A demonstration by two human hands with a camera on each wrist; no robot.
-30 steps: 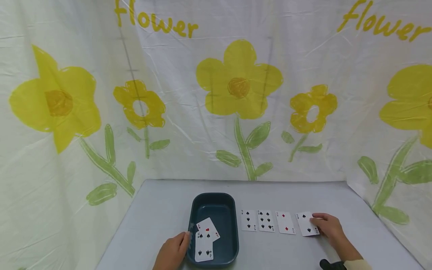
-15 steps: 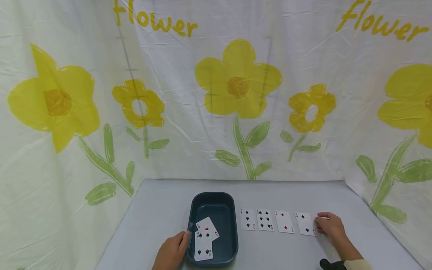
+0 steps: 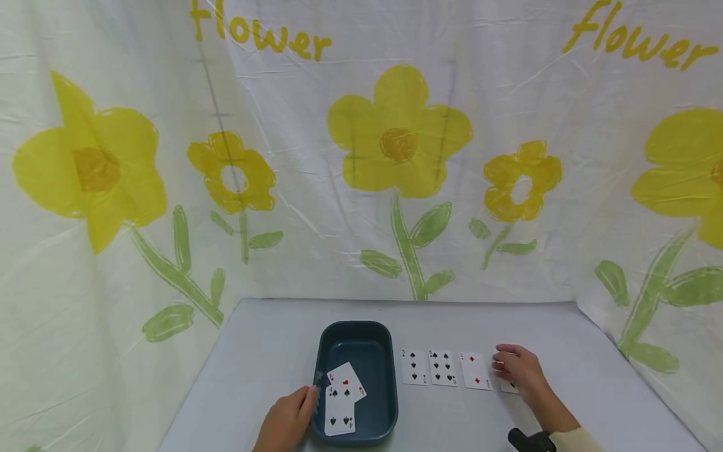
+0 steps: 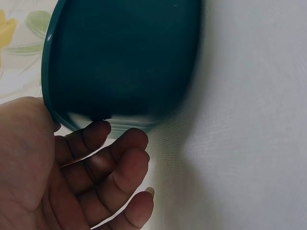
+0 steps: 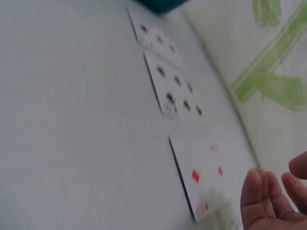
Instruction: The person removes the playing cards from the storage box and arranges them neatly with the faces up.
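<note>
A dark teal tray stands left of centre in the head view, with an ace of hearts partly under a four of spades inside. My left hand holds the tray's left rim; the left wrist view has the fingertips against its outer wall. To the tray's right lie a three of spades, a six of spades and a two of diamonds, face up in a row. My right hand, fingers loosely bent and holding nothing, hovers over a two of spades, mostly hidden beneath it.
The white tabletop ends at a white curtain painted with yellow flowers, along the back and both sides. A black strap or band sits at my right wrist, near a pale sleeve.
My right hand has let go of the two of spades, drawn back a little to the right, then moved left over the card. The left hand has stayed at the tray.
</note>
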